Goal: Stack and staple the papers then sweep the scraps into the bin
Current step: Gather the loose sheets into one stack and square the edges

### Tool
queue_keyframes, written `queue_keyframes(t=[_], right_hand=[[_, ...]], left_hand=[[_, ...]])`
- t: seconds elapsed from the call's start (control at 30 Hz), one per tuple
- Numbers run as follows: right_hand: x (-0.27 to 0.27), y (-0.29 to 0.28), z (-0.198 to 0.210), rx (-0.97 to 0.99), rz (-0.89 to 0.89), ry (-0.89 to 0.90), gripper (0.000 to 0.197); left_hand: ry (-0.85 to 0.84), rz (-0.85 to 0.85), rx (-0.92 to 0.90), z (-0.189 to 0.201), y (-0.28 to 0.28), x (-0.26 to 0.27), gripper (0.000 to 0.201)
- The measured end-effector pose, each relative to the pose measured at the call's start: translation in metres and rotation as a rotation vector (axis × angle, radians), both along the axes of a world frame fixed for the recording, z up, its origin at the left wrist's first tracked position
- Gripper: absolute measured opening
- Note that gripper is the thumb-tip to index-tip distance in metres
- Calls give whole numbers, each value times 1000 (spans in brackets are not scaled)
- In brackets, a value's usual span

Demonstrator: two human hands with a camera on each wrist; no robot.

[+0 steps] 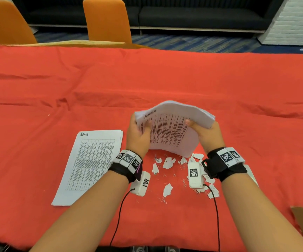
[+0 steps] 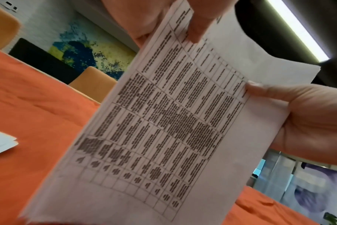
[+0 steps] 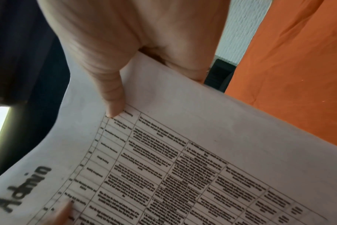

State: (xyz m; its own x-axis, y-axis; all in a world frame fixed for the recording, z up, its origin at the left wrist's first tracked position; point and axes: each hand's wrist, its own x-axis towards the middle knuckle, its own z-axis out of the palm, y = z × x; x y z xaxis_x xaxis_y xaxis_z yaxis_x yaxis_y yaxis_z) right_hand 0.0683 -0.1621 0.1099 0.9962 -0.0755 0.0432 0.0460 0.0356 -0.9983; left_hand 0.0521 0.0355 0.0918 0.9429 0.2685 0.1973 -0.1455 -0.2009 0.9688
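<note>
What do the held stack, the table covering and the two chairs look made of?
Held stack: matte white printed paper, bending between both hands. Table covering: red woven cloth, judging by soft wrinkles. Chairs: orange upholstery, probably fabric; too far to confirm.

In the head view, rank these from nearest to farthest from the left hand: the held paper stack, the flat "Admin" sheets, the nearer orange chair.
1. Held paper stack: gripped by the left hand at its left edge.
2. Flat "Admin" sheets: lying on the red cloth just left of that hand.
3. Orange chair: beyond the table's far edge.
</note>
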Motion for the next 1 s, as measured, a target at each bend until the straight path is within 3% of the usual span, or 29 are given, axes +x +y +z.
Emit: queue_keyframes(t=[0.17,0.37,0.6,0.8,1.0], right_hand=[[-4,2,5,29,-10,-32,29],[-10,3,-34,-46,-21,212,18],[-5,-3,-43,-53,-35,180,19],[-16,-2,-82,-173,2,340,21],[-4,3,-66,-208,-39,246,21]], left_hand=[[-35,29,-157,6,-4,4,31],[190,7,-154,-31,-5,-7,31],[205,41,-231,-38,-5,-2,30],[335,31,-123,-72,-13,-16,41],[261,30,-91,-45,-17,-5,43]])
